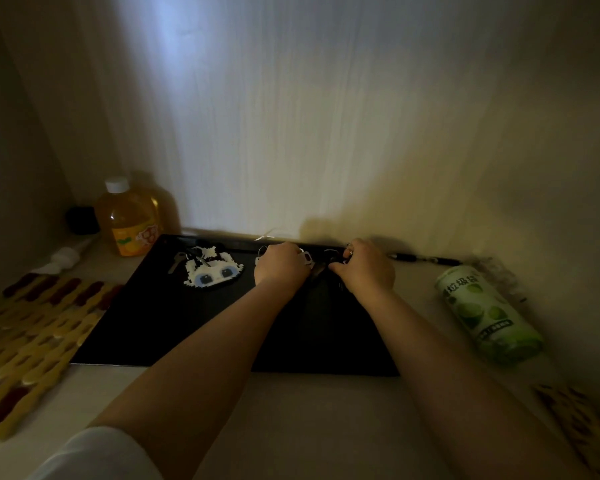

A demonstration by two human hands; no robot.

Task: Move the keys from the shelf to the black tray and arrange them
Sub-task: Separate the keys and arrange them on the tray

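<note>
Dim shelf nook, black tray [174, 327] lying flat on shelf [291, 403], pushed against back wall. One key set w/ white pixel-cat charm [210, 273] already on tray, far-left part; a silver key fans out to its left. L hand [280, 266] knuckles-up at tray's far edge, fingers curled down onto a 2nd set [305, 259]: a ring shows just left of hand, white tag pokes out on its right; looks like gripping or pressing it, can't tell which. R hand [364, 268] just beside, fingers bent over a dark 3rd set [331, 256], ring visible between the hands; grip prob closed on it, not certain. Judgement: moving mostly done, at least 3 sets on tray; arranging in progress, the two rear sets crowded close. No keys seen on bare shelf, though light poor. Clutter around tray: juice bottle [130, 220], green can [487, 313] on its side, pen [426, 259], woven mat [32, 327]
</note>
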